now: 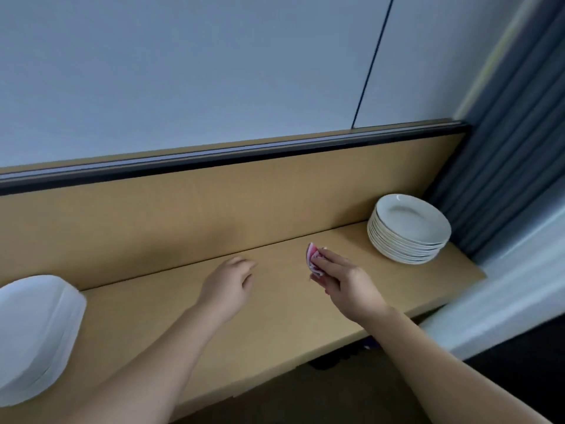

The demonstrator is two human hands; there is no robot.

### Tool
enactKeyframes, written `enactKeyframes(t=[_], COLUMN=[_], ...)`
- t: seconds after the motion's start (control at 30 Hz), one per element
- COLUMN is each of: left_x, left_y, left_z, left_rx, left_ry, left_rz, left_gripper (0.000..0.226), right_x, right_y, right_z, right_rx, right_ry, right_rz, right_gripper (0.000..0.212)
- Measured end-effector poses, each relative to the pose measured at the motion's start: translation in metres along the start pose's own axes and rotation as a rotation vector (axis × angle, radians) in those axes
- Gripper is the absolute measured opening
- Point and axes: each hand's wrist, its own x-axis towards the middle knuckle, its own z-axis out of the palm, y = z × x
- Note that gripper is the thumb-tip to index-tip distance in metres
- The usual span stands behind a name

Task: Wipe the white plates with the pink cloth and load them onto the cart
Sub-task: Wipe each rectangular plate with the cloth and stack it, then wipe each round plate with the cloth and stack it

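Gripped in the right hand (pixel 345 284), fingers curled round it: small folded pink cloth (pixel 315 261), low over the light wooden tabletop (pixel 275 325). Beyond that hand and to its right, near but apart: stack of round white ceramic plates (pixel 409 232), sitting level on the tabletop beside the pleated grey curtain (pixel 504 154). Just left of the right hand, not touching it: left hand (pixel 229 283), relaxed, fingers loosely curled, holding nothing. Well left of the left hand: second stack of white plates (pixel 36 332), blurred, cut by the frame edge.

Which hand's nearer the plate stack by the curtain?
Right. The right hand, holding the pink cloth, is just left of the plate stack; the left hand is farther left.
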Motion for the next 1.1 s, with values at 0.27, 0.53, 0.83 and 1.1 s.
enactKeyframes(t=[0.27,0.53,0.83,1.1], left_x=[0.066,0.109,0.177,0.226], left_y=[0.141,0.217,0.244,0.267], left_z=[0.081,0.129,0.158,0.195], left_rx=[-0.007,0.007,0.000,0.162], left_ry=[-0.081,-0.122,-0.117,-0.157], left_rz=[0.122,0.105,0.132,-0.004], left_gripper=[0.033,0.037,0.030,0.027], right_x=[-0.028,-0.026,0.006,0.057], right_y=[0.119,0.203,0.244,0.304], right_z=[-0.106,-0.168,-0.199,-0.220], right_rx=[0.089,-0.002,-0.038,-0.003], right_ry=[0.095,0.139,0.115,-0.039], right_rz=[0.080,0.255,0.429,0.535], right_gripper=[0.030,0.032,0.029,0.033])
